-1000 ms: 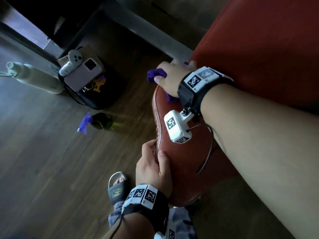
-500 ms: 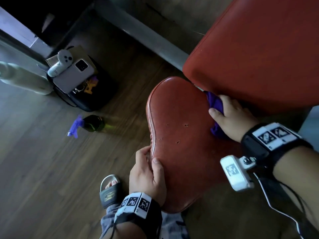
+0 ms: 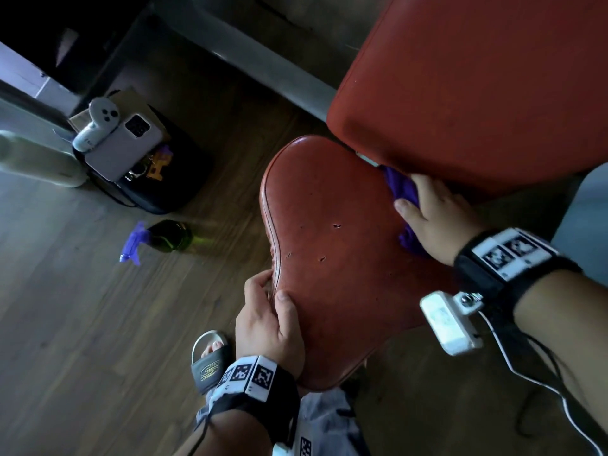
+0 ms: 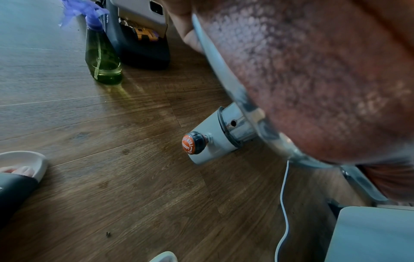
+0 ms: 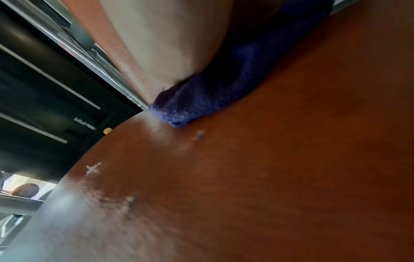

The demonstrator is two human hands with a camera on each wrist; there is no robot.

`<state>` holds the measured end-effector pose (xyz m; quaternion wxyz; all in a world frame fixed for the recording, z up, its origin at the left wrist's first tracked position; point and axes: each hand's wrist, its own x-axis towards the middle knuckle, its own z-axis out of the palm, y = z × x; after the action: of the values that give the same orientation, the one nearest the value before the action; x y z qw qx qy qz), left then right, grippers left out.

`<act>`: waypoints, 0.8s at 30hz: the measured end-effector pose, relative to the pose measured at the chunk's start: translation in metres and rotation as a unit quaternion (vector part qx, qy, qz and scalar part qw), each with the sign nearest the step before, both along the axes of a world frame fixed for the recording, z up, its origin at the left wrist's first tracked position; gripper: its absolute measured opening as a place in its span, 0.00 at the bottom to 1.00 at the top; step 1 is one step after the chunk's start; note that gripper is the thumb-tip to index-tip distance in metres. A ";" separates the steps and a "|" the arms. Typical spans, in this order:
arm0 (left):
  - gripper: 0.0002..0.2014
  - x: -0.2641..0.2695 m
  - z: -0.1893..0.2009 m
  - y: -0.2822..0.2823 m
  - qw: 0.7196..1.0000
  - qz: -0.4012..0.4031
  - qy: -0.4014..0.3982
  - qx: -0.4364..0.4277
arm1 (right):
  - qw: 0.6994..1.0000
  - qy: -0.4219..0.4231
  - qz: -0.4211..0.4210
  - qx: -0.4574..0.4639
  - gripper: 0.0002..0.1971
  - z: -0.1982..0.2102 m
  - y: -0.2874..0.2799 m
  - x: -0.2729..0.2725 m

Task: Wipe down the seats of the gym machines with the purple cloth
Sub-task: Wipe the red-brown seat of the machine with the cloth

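The right hand [image 3: 437, 218] is lying at the right of the head view, its fingers curled over the bunched purple cloth [image 3: 403, 189] and pressing it onto the red seat pad [image 3: 332, 258], right where the pad is meeting the red backrest [image 3: 460, 77] above it. In the right wrist view the cloth [image 5: 215, 92] is sitting flat against the pad's worn surface, beside small tears in the vinyl. The left hand [image 3: 269, 327], low in the centre of the head view, is gripping the pad's near left edge, thumb lying on top and fingers wrapping under the rim. At the left, on the wood floor [image 3: 82, 324], a green spray bottle [image 3: 164, 238] with a purple trigger is standing near a dark bag [image 3: 177, 179] carrying a phone [image 3: 125, 146]. A sandalled foot [image 3: 207, 360] is showing just beside the left wrist.
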<state>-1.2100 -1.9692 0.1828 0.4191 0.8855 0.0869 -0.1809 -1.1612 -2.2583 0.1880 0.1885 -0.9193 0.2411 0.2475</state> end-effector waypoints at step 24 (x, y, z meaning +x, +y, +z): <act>0.23 -0.003 0.002 -0.006 0.998 0.036 -0.007 0.045 | 0.911 -0.002 -0.403 -0.084 0.48 -0.001 0.086 -0.148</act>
<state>-1.2127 -1.9750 0.1844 0.3859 0.9008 0.1235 -0.1558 -1.3090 -2.1720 0.1872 0.1948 -0.7572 0.6104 0.1272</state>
